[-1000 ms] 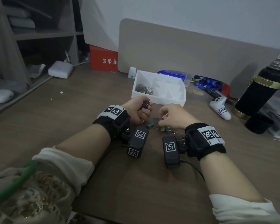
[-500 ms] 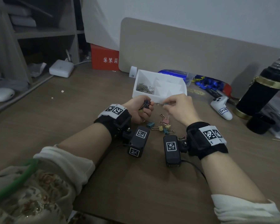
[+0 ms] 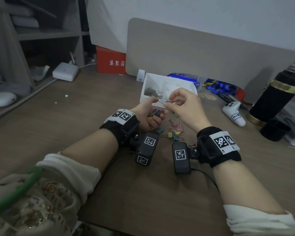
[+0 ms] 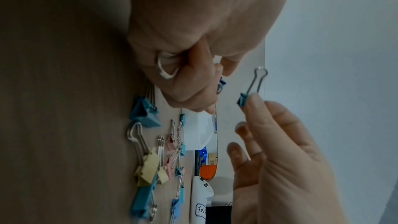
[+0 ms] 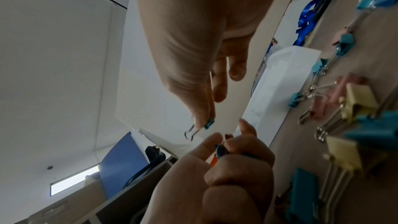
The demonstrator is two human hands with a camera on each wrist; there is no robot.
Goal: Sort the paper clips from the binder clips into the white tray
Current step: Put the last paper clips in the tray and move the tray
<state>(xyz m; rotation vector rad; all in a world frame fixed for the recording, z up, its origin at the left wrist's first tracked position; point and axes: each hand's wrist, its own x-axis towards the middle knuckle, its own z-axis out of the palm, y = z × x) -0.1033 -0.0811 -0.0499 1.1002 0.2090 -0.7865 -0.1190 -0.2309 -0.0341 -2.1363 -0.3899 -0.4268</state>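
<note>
The white tray stands ahead of both hands, with a heap of paper clips in its left compartment. My left hand is curled round several binder clips, and a wire loop pokes out of the fist. My right hand pinches a small teal binder clip by its body, just in front of the tray and close to the left thumb. In the right wrist view the same clip shows at the fingertips. More coloured binder clips lie loose on the table between my wrists.
A white controller, a black flask and a black cup stand to the right. A beige divider and blue items lie behind the tray. A red box and a white box sit at the back left.
My right hand has come up off the loose pile with a teal binder clip and moved forward to the left thumb by the tray. The left hand has risen slightly, still gripping its clips.
</note>
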